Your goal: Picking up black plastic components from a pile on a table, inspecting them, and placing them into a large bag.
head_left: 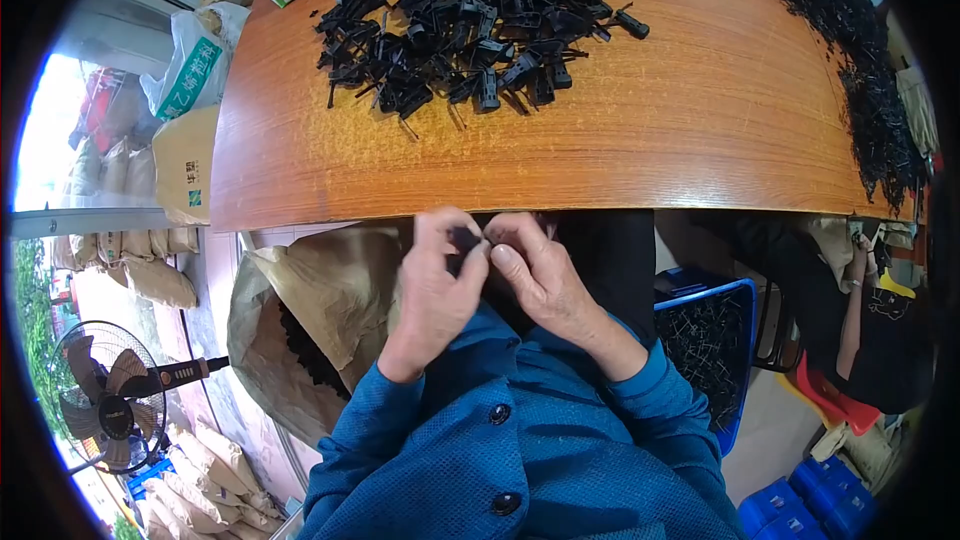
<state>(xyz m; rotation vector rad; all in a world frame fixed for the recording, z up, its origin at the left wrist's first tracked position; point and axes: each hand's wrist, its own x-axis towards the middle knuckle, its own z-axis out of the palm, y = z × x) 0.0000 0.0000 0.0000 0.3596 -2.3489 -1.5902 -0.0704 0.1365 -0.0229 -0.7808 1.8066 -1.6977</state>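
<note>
The blue jacket [540, 440] of the person at work lies nearest, fitted with large dark buttons. Both hands meet in front of the body, at the near edge of the worktop [680, 140]. The left hand [437, 285] is partly closed, its thumb and fingers bent around a small black part [464, 239], which sits just in front of the worktop edge. The right hand [545, 275] is curled beside it, fingertips drawn in toward the part; from here I cannot tell whether they grip it. Beyond the hands, a pile of black parts [470, 30] lies on the worktop, with a few units loose at its fringe. A heap of black pieces [875, 110] extends along the worktop's right side. Left of the body, an open sack [335, 290] contains dark contents; to the right, a blue crate [749, 325] contains small dark pieces. A fan [115, 390] stands at far left. A second person [848, 335] occupies the far right, one forearm visible.
</note>
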